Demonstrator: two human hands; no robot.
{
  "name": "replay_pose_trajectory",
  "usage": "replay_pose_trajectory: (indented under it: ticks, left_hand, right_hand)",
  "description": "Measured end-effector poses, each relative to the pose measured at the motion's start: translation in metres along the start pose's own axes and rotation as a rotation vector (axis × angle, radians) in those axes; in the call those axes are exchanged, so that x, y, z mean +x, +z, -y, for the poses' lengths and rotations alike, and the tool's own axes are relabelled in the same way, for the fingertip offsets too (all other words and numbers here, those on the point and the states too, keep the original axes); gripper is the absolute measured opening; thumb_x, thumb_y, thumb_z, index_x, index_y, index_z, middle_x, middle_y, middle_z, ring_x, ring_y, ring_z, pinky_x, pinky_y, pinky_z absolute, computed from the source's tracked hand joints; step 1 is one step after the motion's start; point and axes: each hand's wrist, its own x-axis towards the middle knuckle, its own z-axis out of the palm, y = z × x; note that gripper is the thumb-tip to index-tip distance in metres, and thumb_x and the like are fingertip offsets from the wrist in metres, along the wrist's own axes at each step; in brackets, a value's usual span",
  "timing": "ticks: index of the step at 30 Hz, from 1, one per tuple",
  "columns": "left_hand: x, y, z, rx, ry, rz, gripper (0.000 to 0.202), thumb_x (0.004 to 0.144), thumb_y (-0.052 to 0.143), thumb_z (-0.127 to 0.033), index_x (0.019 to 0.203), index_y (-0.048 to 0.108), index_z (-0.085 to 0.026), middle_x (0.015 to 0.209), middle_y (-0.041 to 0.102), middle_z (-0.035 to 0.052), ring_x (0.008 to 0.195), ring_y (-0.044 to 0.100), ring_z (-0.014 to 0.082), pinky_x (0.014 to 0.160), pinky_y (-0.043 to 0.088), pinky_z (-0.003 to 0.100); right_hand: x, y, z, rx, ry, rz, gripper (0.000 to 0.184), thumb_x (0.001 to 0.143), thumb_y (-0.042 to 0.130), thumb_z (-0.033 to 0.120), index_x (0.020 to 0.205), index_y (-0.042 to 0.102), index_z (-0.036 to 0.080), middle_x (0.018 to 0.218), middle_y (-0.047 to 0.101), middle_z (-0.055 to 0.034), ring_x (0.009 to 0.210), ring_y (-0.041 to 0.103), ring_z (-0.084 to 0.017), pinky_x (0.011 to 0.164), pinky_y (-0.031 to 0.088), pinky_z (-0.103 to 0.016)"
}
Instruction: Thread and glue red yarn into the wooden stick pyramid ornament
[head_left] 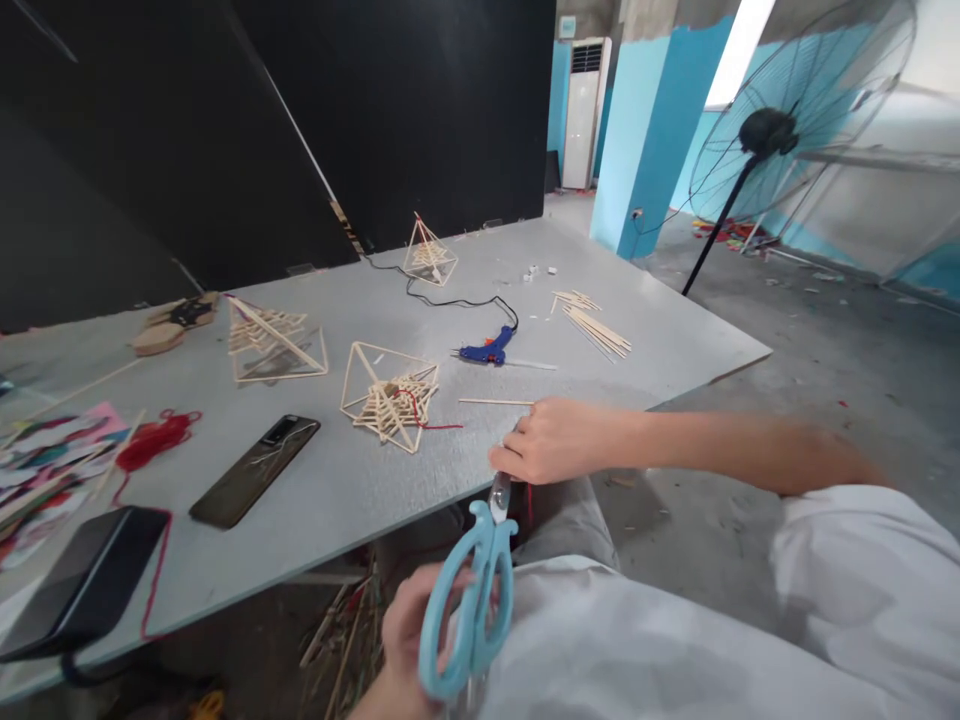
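Observation:
Light-blue-handled scissors (470, 600) hang over the table's front edge, handles toward me. My right hand (551, 440) is closed at the table edge, fingers wrapped over the metal blades, so the blade tips are hidden. A short bit of red yarn (529, 505) dangles under that hand. My left hand (412, 620) is lower, behind the handle loops, its fingers curled at them and partly covered. A thin wooden stick (495, 402) lies just beyond my right hand. Left of it rests a wooden stick pyramid (390, 400) with red yarn on it.
A blue glue gun (487, 348) with a black cord and loose sticks (596, 330) lie farther back. Two more stick pyramids (274, 340) (430, 255) stand on the table. At left are a phone (255, 470), red yarn bundle (157, 440) and black device (86, 575). A fan (769, 132) stands right.

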Motion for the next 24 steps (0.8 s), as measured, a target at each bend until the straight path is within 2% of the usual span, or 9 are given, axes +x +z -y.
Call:
replay_pose_trajectory:
  ticks: [3, 6, 9, 11, 14, 17, 20, 22, 24]
  left_hand:
    - [0.003, 0.020, 0.002, -0.236, -0.031, -0.030, 0.046, 0.075, 0.086, -0.069, 0.105, 0.077, -0.036, 0.094, 0.079, 0.0061, 0.082, 0.074, 0.0287, 0.074, 0.062, 0.040]
    - [0.008, 0.035, -0.006, -0.321, -0.134, 0.057, 0.049, 0.077, 0.086, -0.071, 0.096, 0.082, -0.027, 0.092, 0.079, 0.0094, 0.084, 0.073, 0.0259, 0.076, 0.059, 0.035]
    - [0.014, 0.045, -0.014, -0.344, -0.229, 0.129, 0.062, 0.069, 0.090, -0.076, 0.094, 0.085, -0.020, 0.084, 0.078, 0.0117, 0.078, 0.071, 0.0232, 0.072, 0.057, 0.032]
    - [0.019, 0.048, -0.019, -0.357, -0.231, 0.136, 0.062, 0.063, 0.098, -0.068, 0.097, 0.086, -0.018, 0.084, 0.079, 0.0108, 0.076, 0.070, 0.0200, 0.069, 0.055, 0.028]
    - [0.030, 0.051, -0.022, -0.399, -0.222, 0.120, 0.061, 0.056, 0.108, -0.052, 0.103, 0.086, -0.019, 0.092, 0.081, 0.0095, 0.085, 0.073, 0.0192, 0.079, 0.057, 0.027]
    - [0.039, 0.055, -0.019, -0.461, -0.188, 0.153, 0.062, 0.052, 0.110, -0.048, 0.101, 0.086, -0.019, 0.091, 0.080, 0.0078, 0.085, 0.074, 0.0188, 0.090, 0.058, 0.032]
    - [0.044, 0.056, -0.008, -0.453, -0.114, 0.171, 0.059, 0.056, 0.109, -0.047, 0.100, 0.083, -0.019, 0.084, 0.076, 0.0050, 0.073, 0.066, 0.0141, 0.074, 0.054, 0.027]
    - [0.045, 0.055, 0.001, -0.433, -0.055, 0.172, 0.061, 0.057, 0.108, -0.050, 0.101, 0.081, -0.018, 0.078, 0.071, 0.0032, 0.068, 0.059, 0.0119, 0.065, 0.046, 0.023]
    - [0.047, 0.052, 0.013, -0.410, -0.006, 0.180, 0.068, 0.057, 0.105, -0.060, 0.103, 0.078, -0.017, 0.075, 0.065, 0.0015, 0.068, 0.054, 0.0120, 0.065, 0.042, 0.025]
  right_hand:
    - [0.004, -0.005, -0.002, -0.062, -0.040, 0.072, 0.026, 0.104, 0.043, 0.006, 0.099, 0.068, 0.013, 0.070, 0.071, -0.0046, 0.056, 0.057, -0.014, 0.053, 0.020, -0.031]
    - [0.006, -0.008, -0.002, -0.096, -0.084, 0.117, 0.026, 0.101, 0.045, 0.003, 0.099, 0.070, 0.010, 0.070, 0.072, -0.0070, 0.057, 0.061, -0.017, 0.052, 0.025, -0.031]
    - [0.008, -0.010, -0.001, -0.102, -0.082, 0.177, 0.021, 0.099, 0.052, 0.003, 0.099, 0.071, 0.009, 0.068, 0.073, -0.0075, 0.057, 0.064, -0.018, 0.052, 0.031, -0.031]
    - [0.008, -0.010, 0.000, -0.116, -0.080, 0.181, 0.018, 0.099, 0.055, 0.004, 0.100, 0.072, 0.010, 0.068, 0.073, -0.0072, 0.057, 0.066, -0.018, 0.052, 0.035, -0.031]
    - [0.007, -0.010, 0.000, -0.158, -0.090, 0.131, 0.018, 0.098, 0.057, 0.004, 0.103, 0.073, 0.007, 0.065, 0.071, -0.0065, 0.056, 0.068, -0.017, 0.050, 0.034, -0.030]
    - [0.006, -0.012, -0.001, -0.177, -0.078, 0.073, 0.032, 0.098, 0.058, 0.005, 0.127, 0.071, 0.003, 0.062, 0.069, -0.0033, 0.052, 0.065, -0.016, 0.047, 0.029, -0.031]
    - [0.000, -0.019, -0.003, -0.179, -0.077, 0.043, 0.055, 0.099, 0.054, 0.004, 0.154, 0.056, 0.004, 0.062, 0.067, 0.0010, 0.051, 0.062, -0.015, 0.045, 0.023, -0.032]
    - [-0.009, -0.025, -0.004, -0.186, -0.044, 0.022, 0.064, 0.099, 0.051, 0.001, 0.163, 0.046, 0.007, 0.062, 0.065, 0.0027, 0.050, 0.059, -0.015, 0.045, 0.020, -0.033]
    - [-0.019, -0.029, -0.004, -0.187, 0.025, 0.005, 0.070, 0.100, 0.049, -0.001, 0.168, 0.038, 0.011, 0.063, 0.064, 0.0036, 0.048, 0.055, -0.014, 0.047, 0.019, -0.033]
